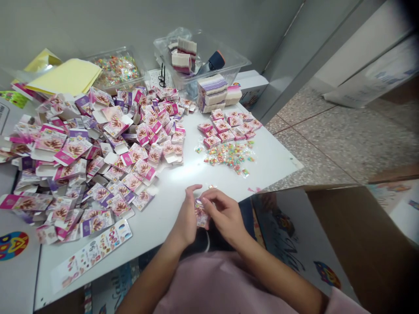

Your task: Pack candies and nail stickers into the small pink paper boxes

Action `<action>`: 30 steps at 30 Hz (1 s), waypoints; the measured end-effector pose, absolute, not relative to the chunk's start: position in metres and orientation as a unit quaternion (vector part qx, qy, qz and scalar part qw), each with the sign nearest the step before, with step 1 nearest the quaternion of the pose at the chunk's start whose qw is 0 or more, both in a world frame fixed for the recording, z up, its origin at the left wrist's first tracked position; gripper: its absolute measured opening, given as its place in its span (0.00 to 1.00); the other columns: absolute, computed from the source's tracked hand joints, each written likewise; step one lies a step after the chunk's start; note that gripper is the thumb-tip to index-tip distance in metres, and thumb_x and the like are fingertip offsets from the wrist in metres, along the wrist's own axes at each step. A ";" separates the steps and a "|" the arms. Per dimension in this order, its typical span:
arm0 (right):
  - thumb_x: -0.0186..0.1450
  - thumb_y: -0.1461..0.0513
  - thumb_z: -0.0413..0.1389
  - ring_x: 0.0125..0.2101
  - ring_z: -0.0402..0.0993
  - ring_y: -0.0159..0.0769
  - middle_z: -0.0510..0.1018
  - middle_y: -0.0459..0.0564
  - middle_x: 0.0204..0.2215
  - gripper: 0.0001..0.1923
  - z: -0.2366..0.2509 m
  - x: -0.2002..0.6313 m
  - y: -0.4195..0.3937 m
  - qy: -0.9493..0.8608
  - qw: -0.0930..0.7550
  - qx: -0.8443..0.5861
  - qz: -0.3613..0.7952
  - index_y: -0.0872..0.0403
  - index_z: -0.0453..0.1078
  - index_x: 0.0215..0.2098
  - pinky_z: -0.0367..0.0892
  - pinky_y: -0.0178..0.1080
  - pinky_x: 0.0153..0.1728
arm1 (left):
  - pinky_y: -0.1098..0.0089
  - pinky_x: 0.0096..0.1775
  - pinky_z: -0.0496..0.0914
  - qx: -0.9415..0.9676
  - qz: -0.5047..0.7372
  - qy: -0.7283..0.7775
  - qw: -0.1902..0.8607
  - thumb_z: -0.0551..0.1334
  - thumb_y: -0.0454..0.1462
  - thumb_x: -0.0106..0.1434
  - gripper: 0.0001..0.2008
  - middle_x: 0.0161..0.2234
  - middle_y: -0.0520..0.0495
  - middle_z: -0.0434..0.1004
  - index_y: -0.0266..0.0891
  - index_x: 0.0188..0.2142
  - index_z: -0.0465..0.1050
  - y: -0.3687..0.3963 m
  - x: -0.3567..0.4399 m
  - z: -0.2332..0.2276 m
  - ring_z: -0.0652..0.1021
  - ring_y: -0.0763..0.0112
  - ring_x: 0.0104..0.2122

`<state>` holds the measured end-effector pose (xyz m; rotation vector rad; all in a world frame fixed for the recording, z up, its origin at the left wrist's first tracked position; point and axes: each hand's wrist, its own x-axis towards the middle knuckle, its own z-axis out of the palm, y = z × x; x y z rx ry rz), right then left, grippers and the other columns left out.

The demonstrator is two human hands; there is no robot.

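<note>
Near the front edge of the white table (170, 196), my left hand (186, 224) grips a small pink and white printed box (200, 216). My right hand (226, 214) is closed at the box's top end, thumb and fingertips pinched there; whether a small packet sits between them is hidden. Just beyond my hands lies a loose scatter of small clear packets (231, 153) with colourful bits inside. Behind those packets, several closed pink boxes (225, 136) rest in rows. To the left spreads a large heap of pink and purple boxes (111, 152), many with open flaps.
A clear plastic tub (235, 61) at the back holds card stacks and a dark bottle-like item. Stacked cards (212, 93) stand before it. Another tray (119, 69) holds colourful packets beside yellow sheets (65, 76). A printed strip (94, 253) lies front left; an open carton (347, 235) stands right.
</note>
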<state>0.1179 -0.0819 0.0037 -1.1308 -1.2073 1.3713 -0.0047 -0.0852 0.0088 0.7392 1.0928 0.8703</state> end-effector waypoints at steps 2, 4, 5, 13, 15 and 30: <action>0.67 0.57 0.56 0.34 0.74 0.38 0.75 0.52 0.36 0.09 0.004 0.119 -0.082 -0.556 0.490 -0.437 0.510 0.53 0.71 0.32 0.73 0.38 0.26 | 0.74 0.21 0.65 0.341 0.383 0.492 0.704 0.41 0.65 0.62 0.36 0.27 0.53 0.71 0.43 0.55 0.60 -0.083 -0.010 0.011 0.69 0.75 0.17; 0.67 0.61 0.56 0.40 0.74 0.41 0.77 0.53 0.38 0.04 0.005 0.122 -0.082 -0.651 0.487 -0.391 0.431 0.53 0.72 0.35 0.73 0.46 0.39 | 0.74 0.20 0.64 0.342 0.380 0.489 0.706 0.41 0.64 0.63 0.36 0.26 0.53 0.71 0.42 0.54 0.62 -0.082 -0.014 0.012 0.67 0.75 0.17; 0.67 0.63 0.56 0.41 0.73 0.41 0.77 0.53 0.39 0.02 0.006 0.124 -0.083 -0.693 0.477 -0.370 0.394 0.52 0.71 0.36 0.70 0.50 0.45 | 0.74 0.21 0.64 0.346 0.379 0.489 0.705 0.42 0.64 0.63 0.35 0.25 0.54 0.70 0.42 0.54 0.63 -0.082 -0.015 0.012 0.67 0.75 0.17; 0.68 0.60 0.55 0.29 0.75 0.34 0.80 0.53 0.36 0.11 0.010 0.122 -0.075 -0.643 0.369 -0.410 0.532 0.54 0.74 0.45 0.71 0.37 0.29 | 0.75 0.19 0.66 0.316 0.425 0.507 0.680 0.44 0.61 0.66 0.30 0.35 0.50 0.68 0.43 0.54 0.58 -0.092 -0.014 0.005 0.72 0.72 0.24; 0.65 0.56 0.59 0.23 0.72 0.32 0.80 0.50 0.31 0.12 0.007 0.126 -0.048 -0.567 0.394 -0.465 0.554 0.55 0.76 0.41 0.68 0.35 0.24 | 0.73 0.21 0.69 0.301 0.477 0.520 0.642 0.45 0.61 0.65 0.29 0.40 0.47 0.67 0.43 0.52 0.58 -0.099 -0.018 -0.001 0.74 0.68 0.31; 0.71 0.59 0.49 0.31 0.71 0.37 0.76 0.49 0.29 0.11 -0.027 0.061 -0.089 -0.734 0.357 -0.401 0.416 0.54 0.71 0.37 0.66 0.40 0.33 | 0.58 0.34 0.70 0.503 0.509 0.631 0.299 0.45 0.47 0.70 0.20 0.27 0.43 0.75 0.43 0.34 0.72 -0.188 -0.087 -0.030 0.75 0.59 0.29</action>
